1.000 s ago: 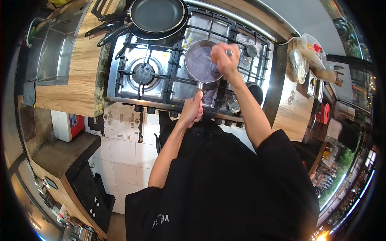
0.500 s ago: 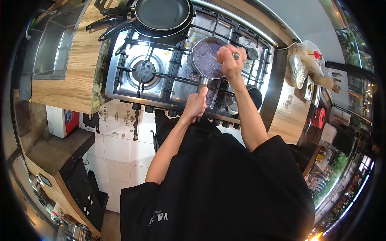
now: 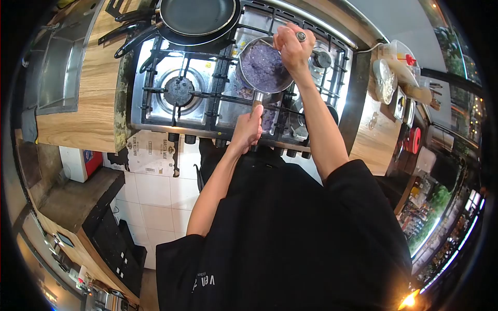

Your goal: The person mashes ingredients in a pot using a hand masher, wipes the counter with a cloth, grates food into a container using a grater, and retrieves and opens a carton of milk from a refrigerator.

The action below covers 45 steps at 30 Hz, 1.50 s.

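A small saucepan (image 3: 265,92) with frothy purple liquid (image 3: 261,61) sits on the stove grate in front of me. My left hand (image 3: 247,129) is closed around its wooden handle (image 3: 257,101), which points toward my body. Over the pan's right rim, my right hand (image 3: 294,47) grips the upright handle of a whisk, whose round metal end (image 3: 301,36) sticks out above the fist. The whisk's lower part is hidden behind the hand and in the pan.
Stacked black frying pans (image 3: 198,18) cover the stove's back left. An unlit burner (image 3: 179,91) lies left of the saucepan, another (image 3: 320,58) to the right. Plastic containers (image 3: 397,65) stand on the right counter. A metal sink (image 3: 59,67) is set into the left counter.
The view has shifted slightly, so the stove and pan appear a little higher and further left. My right hand has moved from over the liquid toward the pan's right rim.
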Tool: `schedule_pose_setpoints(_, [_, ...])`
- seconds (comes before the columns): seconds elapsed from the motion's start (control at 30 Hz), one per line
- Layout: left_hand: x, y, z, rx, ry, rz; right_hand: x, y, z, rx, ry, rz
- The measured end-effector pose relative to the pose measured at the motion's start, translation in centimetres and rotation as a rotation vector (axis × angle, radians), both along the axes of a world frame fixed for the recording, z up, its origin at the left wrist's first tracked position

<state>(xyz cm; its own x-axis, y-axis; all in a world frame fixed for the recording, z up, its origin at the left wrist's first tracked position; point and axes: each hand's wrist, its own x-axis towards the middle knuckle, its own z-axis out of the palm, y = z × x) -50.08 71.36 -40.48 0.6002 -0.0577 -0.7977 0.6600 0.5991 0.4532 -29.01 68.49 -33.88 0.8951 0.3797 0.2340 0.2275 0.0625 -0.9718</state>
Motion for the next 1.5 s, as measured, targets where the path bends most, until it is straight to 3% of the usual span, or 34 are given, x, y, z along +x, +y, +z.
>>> schedule_pose_setpoints(0.13, [-0.4, -0.1, 0.0, 0.001, -0.028, 0.008, 0.3, 0.6, -1.3, 0.151, 0.119, -0.032])
schedule_pose_setpoints(0.2, [-0.4, -0.1, -0.1, 0.005, -0.086, -0.002, 1.1, 0.2, -1.6, -0.014, 0.056, -0.020])
schedule_pose_setpoints(0.43, [-0.9, -0.5, 0.1, 0.010, -0.030, 0.034, -3.3, -0.2, -0.9, -0.173, -0.347, 0.075])
schedule_pose_setpoints(0.5, [-0.7, -0.3, 0.1, -0.014, -0.023, 0.034, -4.0, -0.1, -0.3, -0.048, -0.161, 0.166])
schedule_pose_setpoints(0.63, [-0.7, -0.5, -0.1, 0.004, -0.042, 0.067, -4.2, -2.8, -1.4, -0.100, -0.299, 0.158])
schedule_pose_setpoints(0.7, [-0.9, -0.3, 0.2, 0.007, -0.046, 0.069, -2.3, -3.7, -2.1, 0.016, -0.046, 0.157])
schedule_pose_setpoints(0.77, [-0.6, -0.4, 0.3, -0.009, -0.027, 0.048, -1.6, -2.0, -1.1, -0.100, -0.002, 0.019])
schedule_pose_setpoints(0.83, [-0.6, -0.5, 0.0, 0.002, -0.030, 0.043, -2.5, -0.5, -1.4, -0.240, -0.445, -0.017])
schedule_pose_setpoints(0.93, [-0.3, -0.1, 0.0, 0.008, -0.049, 0.045, -3.5, -2.3, -3.0, -0.139, -0.382, 0.098])
schedule_pose_setpoints(1.0, [-1.3, -0.5, 0.2, -0.011, -0.033, 0.064, -1.3, -2.9, -2.1, -0.209, -0.390, 0.160])
schedule_pose_setpoints(1.03, [-1.5, -0.3, 0.3, 0.009, -0.025, 0.040, -1.8, -1.1, 0.7, -0.195, -0.169, 0.080])
schedule_pose_setpoints(1.1, [-1.1, -0.2, 0.5, 0.036, -0.030, 0.026, -1.0, 0.1, -3.4, -0.312, -0.840, 0.004])
schedule_pose_setpoints(1.17, [-0.8, -0.3, 0.1, 0.076, -0.043, 0.038, -3.4, -1.6, -3.5, -0.037, -0.376, 0.228])
schedule_pose_setpoints(1.23, [-1.1, -0.6, 0.0, 0.058, -0.053, 0.079, -3.5, -2.7, -2.1, 0.002, -0.263, 0.114])
schedule_pose_setpoints(1.27, [-1.4, -0.9, 0.2, 0.047, -0.040, 0.073, -2.2, -3.1, -1.7, -0.028, -0.036, 0.110])
schedule_pose_setpoints(1.3, [-1.3, -1.3, 0.5, 0.037, -0.037, 0.065, -2.1, -2.1, 0.6, -0.320, -0.152, -0.007])
schedule_pose_setpoints(1.33, [-1.2, -1.6, 0.4, 0.012, -0.022, 0.062, -2.6, -1.0, -0.6, -0.257, -0.269, -0.016])
schedule_pose_setpoints(1.4, [-0.2, -1.2, 0.1, 0.015, -0.037, 0.082, -3.7, -0.9, -1.5, -0.314, -0.803, -0.055])
schedule_pose_setpoints(1.43, [0.3, -0.6, 0.0, 0.023, -0.043, 0.094, -3.2, -1.3, -1.2, -0.311, -0.812, -0.055])
schedule_pose_setpoints(1.5, [-0.2, -1.4, -0.2, 0.023, -0.045, 0.113, -3.0, -3.2, -0.7, -0.160, -0.153, 0.037])
